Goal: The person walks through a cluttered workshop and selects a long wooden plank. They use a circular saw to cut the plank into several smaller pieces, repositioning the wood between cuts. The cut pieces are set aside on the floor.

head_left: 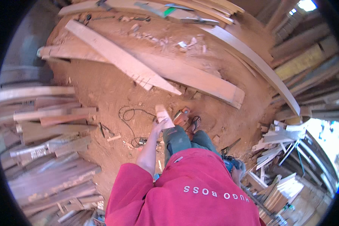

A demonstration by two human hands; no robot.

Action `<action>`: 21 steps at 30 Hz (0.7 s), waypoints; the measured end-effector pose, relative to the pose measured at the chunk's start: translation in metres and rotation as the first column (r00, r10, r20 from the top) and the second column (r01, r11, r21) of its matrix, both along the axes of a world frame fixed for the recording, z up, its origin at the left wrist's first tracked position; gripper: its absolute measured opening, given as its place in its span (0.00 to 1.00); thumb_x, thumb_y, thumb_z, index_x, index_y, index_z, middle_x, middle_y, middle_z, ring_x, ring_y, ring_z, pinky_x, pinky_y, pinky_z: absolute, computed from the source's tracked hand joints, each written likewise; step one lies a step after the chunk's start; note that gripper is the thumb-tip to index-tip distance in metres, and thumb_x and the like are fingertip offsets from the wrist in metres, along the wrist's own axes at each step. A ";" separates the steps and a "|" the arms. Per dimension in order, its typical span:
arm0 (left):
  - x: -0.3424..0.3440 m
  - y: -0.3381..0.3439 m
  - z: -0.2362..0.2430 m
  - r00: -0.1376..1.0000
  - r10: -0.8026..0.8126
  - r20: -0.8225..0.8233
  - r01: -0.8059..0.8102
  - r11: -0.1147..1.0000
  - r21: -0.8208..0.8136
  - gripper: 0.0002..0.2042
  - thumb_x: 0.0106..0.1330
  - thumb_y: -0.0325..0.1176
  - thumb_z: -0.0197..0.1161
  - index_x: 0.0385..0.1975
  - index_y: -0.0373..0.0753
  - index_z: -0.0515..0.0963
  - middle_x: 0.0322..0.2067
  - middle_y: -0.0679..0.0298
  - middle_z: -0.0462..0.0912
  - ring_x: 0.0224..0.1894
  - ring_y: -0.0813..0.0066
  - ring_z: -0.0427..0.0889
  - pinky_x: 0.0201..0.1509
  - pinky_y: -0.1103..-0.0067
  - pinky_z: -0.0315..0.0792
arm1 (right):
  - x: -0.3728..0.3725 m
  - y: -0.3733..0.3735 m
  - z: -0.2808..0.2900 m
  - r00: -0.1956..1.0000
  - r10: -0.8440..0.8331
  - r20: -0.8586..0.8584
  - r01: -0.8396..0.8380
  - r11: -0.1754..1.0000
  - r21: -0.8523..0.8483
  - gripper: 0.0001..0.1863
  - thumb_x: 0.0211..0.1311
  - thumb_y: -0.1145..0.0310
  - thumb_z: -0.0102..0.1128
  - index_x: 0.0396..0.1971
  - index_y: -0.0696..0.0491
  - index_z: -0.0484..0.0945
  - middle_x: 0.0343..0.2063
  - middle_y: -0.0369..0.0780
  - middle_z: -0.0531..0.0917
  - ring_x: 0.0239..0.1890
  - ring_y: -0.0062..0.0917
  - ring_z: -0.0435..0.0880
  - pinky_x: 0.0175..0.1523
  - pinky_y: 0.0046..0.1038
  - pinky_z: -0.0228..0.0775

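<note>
My left hand is closed around a short, pale wood block, held out ahead of my left thigh. Low at my right side, my right hand grips a blue power tool; its fingers are partly hidden by the tool and my red shirt. Just past the tool lies a dark, narrow strip, and I cannot tell whether it belongs to the tool. On the dirt floor by my sandalled foot rests an orange power tool.
A black cable loops over the dirt at left. Long planks lie crossed ahead, and a curved board runs along the right. Stacked timber lines the left side; offcuts pile up at right.
</note>
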State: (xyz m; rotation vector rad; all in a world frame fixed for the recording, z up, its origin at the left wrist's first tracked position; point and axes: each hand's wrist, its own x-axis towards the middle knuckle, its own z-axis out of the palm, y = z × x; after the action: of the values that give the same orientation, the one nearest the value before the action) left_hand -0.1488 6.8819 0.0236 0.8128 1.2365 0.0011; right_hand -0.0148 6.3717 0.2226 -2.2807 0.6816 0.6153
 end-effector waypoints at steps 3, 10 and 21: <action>-0.027 -0.034 -0.053 0.978 0.206 -0.034 -0.207 0.937 -0.281 0.23 0.66 0.47 0.60 0.56 0.40 0.71 0.49 0.59 0.80 0.48 0.63 0.80 0.53 0.68 0.76 | -0.025 -0.112 -0.099 0.886 0.461 0.046 -0.360 0.748 -0.557 0.12 0.55 0.65 0.58 0.35 0.58 0.82 0.18 0.41 0.81 0.18 0.25 0.80 0.24 0.30 0.71; -0.046 0.026 -0.118 0.871 0.009 0.491 0.350 0.690 -0.634 0.10 0.71 0.46 0.49 0.31 0.51 0.73 0.26 0.65 0.78 0.27 0.68 0.80 0.32 0.71 0.79 | -0.042 -0.061 -0.083 0.967 -0.255 0.008 0.251 0.943 -0.218 0.18 0.49 0.62 0.61 0.35 0.61 0.82 0.20 0.44 0.83 0.18 0.29 0.82 0.28 0.33 0.77; 0.325 -0.327 0.144 0.436 -0.707 0.557 0.892 0.419 -0.166 0.29 0.71 0.40 0.58 0.69 0.42 0.58 0.62 0.57 0.69 0.58 0.62 0.74 0.62 0.70 0.70 | -0.088 -0.078 -0.086 0.905 -0.426 0.018 0.408 0.853 -0.326 0.28 0.47 0.61 0.65 0.44 0.66 0.77 0.22 0.47 0.84 0.22 0.32 0.85 0.32 0.34 0.79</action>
State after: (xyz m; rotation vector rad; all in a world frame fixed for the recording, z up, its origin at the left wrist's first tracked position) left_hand 0.1758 6.5551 0.1676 0.8822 0.2719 -0.8821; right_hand -0.1030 6.2933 0.1366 -2.2981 1.3482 0.3740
